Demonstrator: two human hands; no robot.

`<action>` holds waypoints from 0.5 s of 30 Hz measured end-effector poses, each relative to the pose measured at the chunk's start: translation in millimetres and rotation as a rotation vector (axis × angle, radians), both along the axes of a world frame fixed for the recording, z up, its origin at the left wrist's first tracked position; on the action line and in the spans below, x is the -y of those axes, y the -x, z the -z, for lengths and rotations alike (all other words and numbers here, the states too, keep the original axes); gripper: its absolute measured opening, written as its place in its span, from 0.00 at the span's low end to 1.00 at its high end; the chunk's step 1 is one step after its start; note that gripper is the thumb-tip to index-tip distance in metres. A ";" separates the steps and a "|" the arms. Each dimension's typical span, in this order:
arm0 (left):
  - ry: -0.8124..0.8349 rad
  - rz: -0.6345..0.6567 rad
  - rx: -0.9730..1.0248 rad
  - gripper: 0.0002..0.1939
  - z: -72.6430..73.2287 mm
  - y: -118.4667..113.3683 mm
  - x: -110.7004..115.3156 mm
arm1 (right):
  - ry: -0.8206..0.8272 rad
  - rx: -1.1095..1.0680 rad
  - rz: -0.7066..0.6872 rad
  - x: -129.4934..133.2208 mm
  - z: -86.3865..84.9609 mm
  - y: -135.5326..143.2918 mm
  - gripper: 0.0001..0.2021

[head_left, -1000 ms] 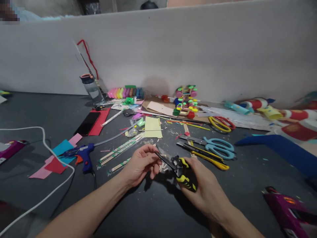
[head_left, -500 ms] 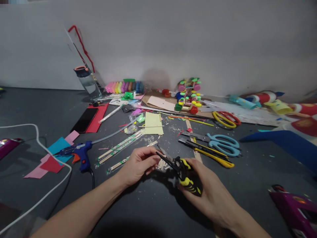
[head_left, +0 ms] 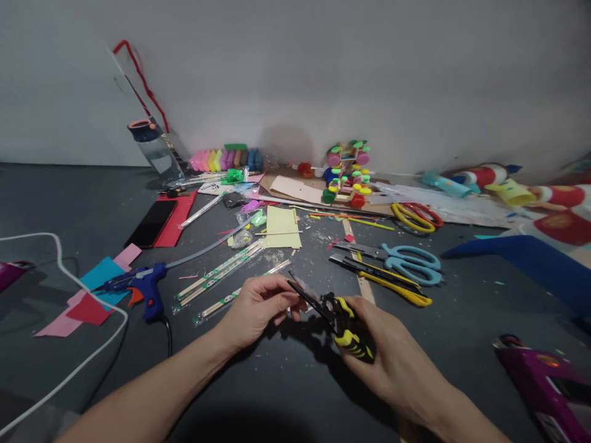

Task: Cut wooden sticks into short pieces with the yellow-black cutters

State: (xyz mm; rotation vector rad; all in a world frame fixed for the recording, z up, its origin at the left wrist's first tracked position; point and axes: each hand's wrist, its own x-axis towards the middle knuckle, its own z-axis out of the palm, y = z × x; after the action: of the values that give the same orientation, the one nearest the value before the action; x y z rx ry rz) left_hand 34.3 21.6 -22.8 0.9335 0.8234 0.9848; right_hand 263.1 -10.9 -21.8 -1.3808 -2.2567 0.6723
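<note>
My right hand [head_left: 392,351] is wrapped round black-and-yellow pliers [head_left: 354,346], whose long dark jaws point up and to the left. The jaw tips reach the fingers of my left hand [head_left: 263,307]. Those fingers are pinched together; what they hold, if anything, is hidden or too small to make out. Under both hands, the dark table [head_left: 277,381] carries small pale crumbs. Just behind my left hand lie wrapped wooden chopsticks [head_left: 220,274] and a pale yellow paper [head_left: 281,220] with a thin stick across it.
To the left are a blue glue gun [head_left: 152,292], a white cable [head_left: 60,264], a phone [head_left: 152,223] and a water bottle [head_left: 159,157]. On the right lie blue-handled scissors [head_left: 410,264], a yellow cutter knife [head_left: 406,292] and a purple object [head_left: 540,381]. Clay blocks [head_left: 226,160] stand by the wall.
The whole scene has shifted slightly left and up in view. The pliers stay in my right hand, their tips still at my left fingers. The pale short sticks under them are now mostly covered.
</note>
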 end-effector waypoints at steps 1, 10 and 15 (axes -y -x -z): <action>0.000 -0.004 -0.002 0.08 0.2 -0.2 -0.1 | 0.000 0.001 0.005 0.0 0.8 -0.8 0.11; -0.032 -0.026 -0.055 0.07 0.8 0.1 0.4 | 0.021 -0.007 0.010 -2.5 -2.1 0.6 0.14; -0.052 -0.033 -0.086 0.08 -0.3 0.5 0.4 | 0.046 0.025 0.012 -2.0 -5.1 0.6 0.11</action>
State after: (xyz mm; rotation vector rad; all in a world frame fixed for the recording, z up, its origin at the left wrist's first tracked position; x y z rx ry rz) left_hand 33.8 21.2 -22.5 1.0156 0.8911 1.0044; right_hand 262.4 -8.9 -16.7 -1.4302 -2.2642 0.7106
